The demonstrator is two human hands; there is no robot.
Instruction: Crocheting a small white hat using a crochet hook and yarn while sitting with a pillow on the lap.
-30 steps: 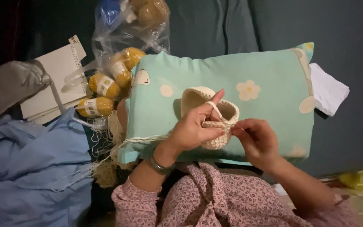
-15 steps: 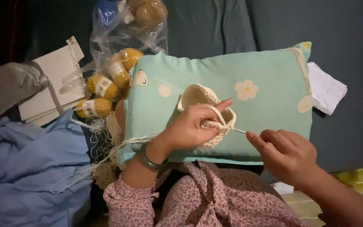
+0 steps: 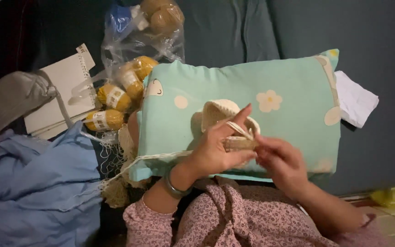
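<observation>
Mid-stitch on the cream crochet piece (image 3: 227, 123), which rests on the mint flowered pillow (image 3: 293, 87) over your lap. Your left hand (image 3: 216, 148) pinches its near edge, forefinger raised to tension the cream yarn strand (image 3: 156, 157). Your right hand (image 3: 282, 160) is closed at that edge; blur hides any tool. Judgement: the next loop needs steady tension. The piece is small, cupped, open-topped.

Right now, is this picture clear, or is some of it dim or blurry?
Head view: dim indoor light, upper left corner nearly black; the right hand is smeared by motion blur, while the left hand, cream crochet piece and mint pillow stay fairly sharp; no glare.
</observation>
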